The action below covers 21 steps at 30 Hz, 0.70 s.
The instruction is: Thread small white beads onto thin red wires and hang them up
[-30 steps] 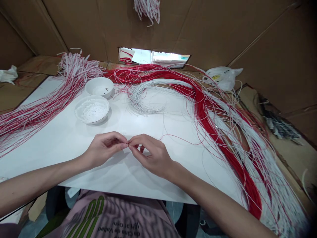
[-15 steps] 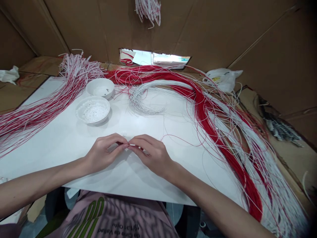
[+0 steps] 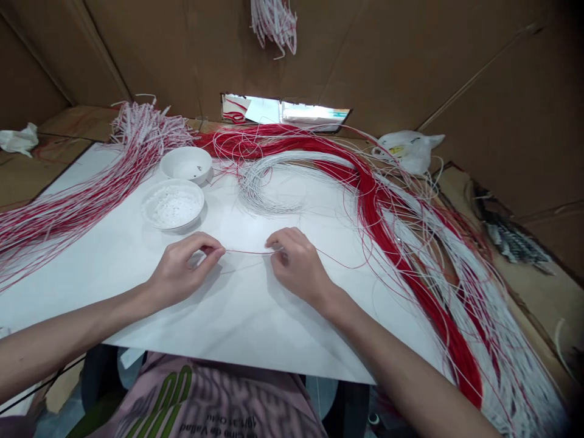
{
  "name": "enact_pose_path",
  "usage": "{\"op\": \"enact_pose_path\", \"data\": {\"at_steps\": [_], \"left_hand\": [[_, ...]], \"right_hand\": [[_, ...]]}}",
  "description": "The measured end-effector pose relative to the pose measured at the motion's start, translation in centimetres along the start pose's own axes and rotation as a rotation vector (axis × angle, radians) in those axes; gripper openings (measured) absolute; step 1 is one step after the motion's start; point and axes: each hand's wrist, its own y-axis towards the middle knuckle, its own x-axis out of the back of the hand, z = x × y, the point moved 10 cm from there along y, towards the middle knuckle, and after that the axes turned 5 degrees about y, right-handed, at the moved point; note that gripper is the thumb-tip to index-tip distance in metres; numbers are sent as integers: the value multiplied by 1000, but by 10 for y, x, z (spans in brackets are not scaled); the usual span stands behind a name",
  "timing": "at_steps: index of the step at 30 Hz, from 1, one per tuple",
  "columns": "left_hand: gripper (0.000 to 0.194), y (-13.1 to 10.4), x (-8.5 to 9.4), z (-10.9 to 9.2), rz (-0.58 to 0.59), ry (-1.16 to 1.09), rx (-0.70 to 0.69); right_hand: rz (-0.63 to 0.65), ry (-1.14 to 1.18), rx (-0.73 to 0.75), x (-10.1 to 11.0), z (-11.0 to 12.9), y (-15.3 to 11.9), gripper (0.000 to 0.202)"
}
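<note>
Fingertips of my left hand (image 3: 182, 269) are pinched on a thin red cord (image 3: 246, 251). It runs nearly straight across to my right hand (image 3: 298, 264), whose fingers are curled around it. Beyond the right hand the cord trails in a loose curve toward the red and white strands. Both hands are over the white table (image 3: 237, 328), a short gap apart. Just behind my left hand stands a white bowl (image 3: 198, 214) of small white pieces. Whether the left fingertips also hold a small piece is hidden.
A second white bowl (image 3: 179, 160) with a few dark specks sits behind the first. Red cords (image 3: 378, 225) and white cords (image 3: 269, 164) arc along the back and right. Finished-looking striped strands (image 3: 146, 131) lie left. Cardboard walls (image 3: 410, 61) enclose the table; a plastic bag (image 3: 413, 149) lies back right.
My hands were together at the fingertips and have moved apart, the right one going right and slightly away from me. A stretch of red cord now shows between them.
</note>
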Motion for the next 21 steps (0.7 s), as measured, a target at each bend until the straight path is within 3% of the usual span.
{"op": "enact_pose_path", "data": {"at_steps": [5,9,15,21], "left_hand": [[9,-3,-8,-29,42,-5,-217],[14,-6,-16,-36,110,-4,-287],[12,2,-3,-12,16,194,-122],[15,8,-9,7,63,291,-13]], "right_hand": [[13,200,132,-15,36,-10,9],[37,267,156,-25,43,-15,10],[36,236,14,-25,20,-12,11],[48,207,-63,-24,15,-11,9]]}}
